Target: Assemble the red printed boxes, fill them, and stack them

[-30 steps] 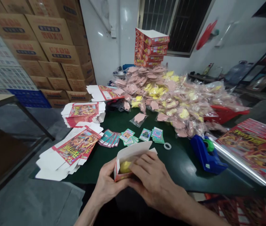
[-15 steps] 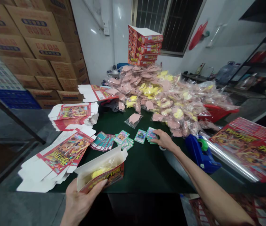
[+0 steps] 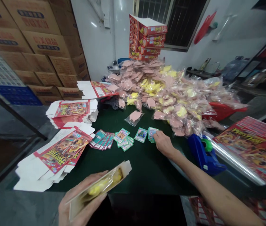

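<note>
My left hand [image 3: 81, 204] grips a small open printed box [image 3: 100, 188] at the table's near edge, tilted so its opening faces up; a yellow bagged item [image 3: 97, 188] lies inside. My right hand [image 3: 162, 142] reaches forward across the green table [image 3: 142, 163], its fingertips closed on a small stack of teal cards [image 3: 151, 133]. More teal cards [image 3: 123, 139] and a fanned row of cards [image 3: 101, 139] lie to the left of it.
Flat unfolded box blanks [image 3: 59, 153] are stacked at left. A large heap of pink and yellow bagged items [image 3: 165, 91] fills the far table, with assembled red boxes [image 3: 147, 37] behind. A blue tape dispenser [image 3: 203, 155] and printed sheets [image 3: 255, 147] sit at right. Cardboard cartons [image 3: 40, 47] line the left wall.
My right hand left the box and reached out to the teal cards, then drew slightly nearer. My left hand lowered and tilted the box toward me.
</note>
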`<state>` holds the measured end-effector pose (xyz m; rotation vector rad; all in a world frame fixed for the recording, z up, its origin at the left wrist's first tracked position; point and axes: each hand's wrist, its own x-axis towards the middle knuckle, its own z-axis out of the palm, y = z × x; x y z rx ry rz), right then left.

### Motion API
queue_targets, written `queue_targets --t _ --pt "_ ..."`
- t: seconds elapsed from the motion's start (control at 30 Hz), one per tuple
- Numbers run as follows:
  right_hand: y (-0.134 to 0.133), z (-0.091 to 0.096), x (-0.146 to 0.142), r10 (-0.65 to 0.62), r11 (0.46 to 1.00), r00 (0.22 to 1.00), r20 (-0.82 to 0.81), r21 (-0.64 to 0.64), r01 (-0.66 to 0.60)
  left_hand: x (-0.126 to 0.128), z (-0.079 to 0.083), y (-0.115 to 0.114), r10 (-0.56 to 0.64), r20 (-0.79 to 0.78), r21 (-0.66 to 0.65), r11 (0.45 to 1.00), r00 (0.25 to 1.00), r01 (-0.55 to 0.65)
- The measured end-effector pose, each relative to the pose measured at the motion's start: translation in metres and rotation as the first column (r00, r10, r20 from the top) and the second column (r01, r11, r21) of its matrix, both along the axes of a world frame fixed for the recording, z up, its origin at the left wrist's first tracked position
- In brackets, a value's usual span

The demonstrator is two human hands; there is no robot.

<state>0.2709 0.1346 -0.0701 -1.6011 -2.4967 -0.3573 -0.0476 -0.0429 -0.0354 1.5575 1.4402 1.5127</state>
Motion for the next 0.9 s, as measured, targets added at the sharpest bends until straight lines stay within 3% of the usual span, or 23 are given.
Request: queue_targets --t 0.23,0.33,0.43,0.53,0.63,0.77,0.9 --pt "-0.003 -0.004 -0.002 -0.006 0.994 1.000 0.009 0.109 0.005 0.003 -0.007 -0.007 -0.127 -0.207 0.198 0.965 0.970 0.169" --pt "-0.005 0.006 0.004 0.017 0.992 1.000 0.011 0.127 -0.018 0.003 -0.007 -0.006 -0.185 -0.193 0.258 0.938 0.964 0.232" --pt "-0.004 0.028 -0.002 -0.030 0.980 0.999 -0.012 0.196 0.032 0.004 -0.008 -0.006 -0.212 -0.169 0.295 0.921 0.963 0.255" --pt "-0.001 0.053 -0.036 -0.017 0.971 1.000 -0.025 0.239 0.022 0.004 -0.010 -0.006 -0.209 -0.161 0.297 0.922 0.965 0.249" --pt "0.005 0.065 -0.090 0.140 0.976 0.990 0.024 0.163 -0.142 0.004 -0.011 -0.006 -0.210 -0.169 0.303 0.919 0.963 0.254" --pt "0.010 0.051 -0.150 0.300 0.953 0.951 0.067 0.014 -0.302 0.005 -0.008 -0.005 -0.208 -0.170 0.356 0.898 0.963 0.257" --pt "0.015 0.029 -0.171 0.266 0.962 0.962 0.056 -0.086 -0.261 0.007 -0.001 -0.004 -0.193 -0.145 0.383 0.894 0.970 0.235"
